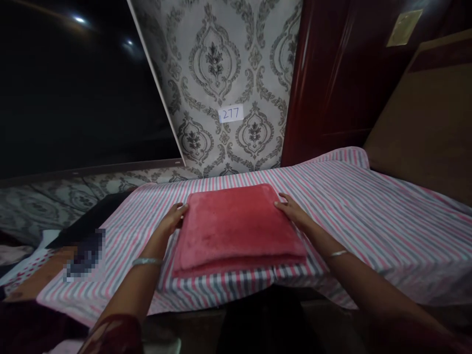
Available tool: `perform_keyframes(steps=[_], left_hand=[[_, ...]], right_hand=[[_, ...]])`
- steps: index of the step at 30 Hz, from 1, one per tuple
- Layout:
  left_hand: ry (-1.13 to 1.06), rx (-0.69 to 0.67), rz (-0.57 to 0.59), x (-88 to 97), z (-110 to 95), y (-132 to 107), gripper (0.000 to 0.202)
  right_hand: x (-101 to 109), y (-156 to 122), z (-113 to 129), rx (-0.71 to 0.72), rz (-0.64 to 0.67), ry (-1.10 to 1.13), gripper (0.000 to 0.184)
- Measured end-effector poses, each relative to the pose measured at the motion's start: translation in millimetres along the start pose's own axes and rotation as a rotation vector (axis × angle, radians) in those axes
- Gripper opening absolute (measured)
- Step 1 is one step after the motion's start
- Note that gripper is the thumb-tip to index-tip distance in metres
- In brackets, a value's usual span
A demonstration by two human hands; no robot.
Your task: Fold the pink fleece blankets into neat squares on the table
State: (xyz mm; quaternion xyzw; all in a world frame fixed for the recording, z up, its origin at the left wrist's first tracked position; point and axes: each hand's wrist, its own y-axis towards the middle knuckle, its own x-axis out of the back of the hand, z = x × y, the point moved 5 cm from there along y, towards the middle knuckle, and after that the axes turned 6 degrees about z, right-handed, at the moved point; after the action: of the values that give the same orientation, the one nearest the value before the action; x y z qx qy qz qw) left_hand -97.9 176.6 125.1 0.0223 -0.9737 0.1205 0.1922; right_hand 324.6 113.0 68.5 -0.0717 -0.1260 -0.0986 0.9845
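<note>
A thick red plush cloth, folded into a flat, roughly square stack, lies on a striped sheet. Its layers show along the near edge. My left hand holds its left side near the far corner, with the thumb against the edge and the other fingers partly hidden. On the opposite side, my right hand grips near the far right corner, thumb on the edge and a finger reaching out behind it. Both wrists wear bracelets.
The pink, grey and white striped sheet covers the table. A large dark screen stands at the back left. A big brown cardboard box is at the right. Patterned wallpaper carries a paper label reading 277.
</note>
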Motion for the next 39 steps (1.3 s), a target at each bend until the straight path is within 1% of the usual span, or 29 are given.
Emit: perform_keyframes(steps=[3, 5, 6, 8, 10, 12, 14, 18, 21, 24, 26, 29, 31, 33, 35, 37, 39], left_hand=[[-0.043, 0.005, 0.096, -0.4, 27.9, -40.2, 0.072], [-0.031, -0.041, 0.103, -4.3, 40.7, -63.9, 0.081], [0.009, -0.077, 0.078, -6.6, 44.3, -73.7, 0.084], [0.137, -0.193, 0.000, -11.8, 45.2, -88.4, 0.081], [0.257, -0.339, -0.090, -16.3, 41.5, -96.6, 0.069], [0.311, -0.425, -0.158, -17.2, 41.3, -98.1, 0.058], [0.322, -0.456, -0.186, -14.8, 46.4, -94.8, 0.053], [0.304, -0.571, -0.227, -10.4, 59.0, -90.0, 0.048], [0.307, -0.616, -0.295, -11.6, 64.9, -90.5, 0.047], [0.302, -0.597, -0.334, -10.8, 65.3, -92.6, 0.047], [0.276, -0.547, -0.311, -7.8, 65.6, -94.9, 0.052], [0.229, -0.445, -0.253, -4.3, 71.0, -101.7, 0.066], [0.233, -0.414, -0.271, -4.9, 75.5, -109.0, 0.071], [0.265, -0.410, -0.319, -8.4, 79.5, -115.3, 0.070], [0.285, -0.412, -0.347, -12.7, 83.2, -117.9, 0.067], [0.287, -0.436, -0.355, -14.5, 85.7, -117.5, 0.064], [0.288, -0.481, -0.337, -14.0, 86.7, -115.6, 0.061]], right_hand=[[1.6, -45.1, -16.5, 0.032, 0.122, 0.148, 0.078], [-1.1, -68.7, -21.9, 0.067, 0.181, 0.170, 0.082], [-2.7, -77.0, -23.1, 0.095, 0.186, 0.154, 0.083], [-4.6, -86.2, -23.7, 0.181, 0.124, 0.051, 0.082], [-5.1, -88.5, -23.9, 0.274, 0.021, -0.090, 0.074], [-4.8, -87.1, -26.6, 0.324, -0.051, -0.178, 0.064], [-3.2, -84.9, -30.8, 0.333, -0.075, -0.205, 0.057], [-0.9, -85.3, -34.6, 0.351, -0.077, -0.177, 0.055], [-1.8, -88.6, -34.0, 0.372, -0.128, -0.160, 0.057], [-2.3, -93.7, -33.4, 0.372, -0.178, -0.165, 0.059], [-1.9, -99.0, -33.8, 0.353, -0.166, -0.170, 0.063], [-2.2, -112.2, -33.9, 0.358, -0.128, -0.210, 0.071], [-4.2, -121.9, -34.1, 0.376, -0.130, -0.248, 0.074], [-7.4, -128.9, -35.2, 0.391, -0.141, -0.270, 0.072], [-9.7, -131.8, -36.7, 0.423, -0.144, -0.269, 0.068], [-10.0, -131.2, -38.7, 0.459, -0.122, -0.267, 0.061], [-8.2, -129.0, -41.7, 0.467, -0.098, -0.275, 0.057]])
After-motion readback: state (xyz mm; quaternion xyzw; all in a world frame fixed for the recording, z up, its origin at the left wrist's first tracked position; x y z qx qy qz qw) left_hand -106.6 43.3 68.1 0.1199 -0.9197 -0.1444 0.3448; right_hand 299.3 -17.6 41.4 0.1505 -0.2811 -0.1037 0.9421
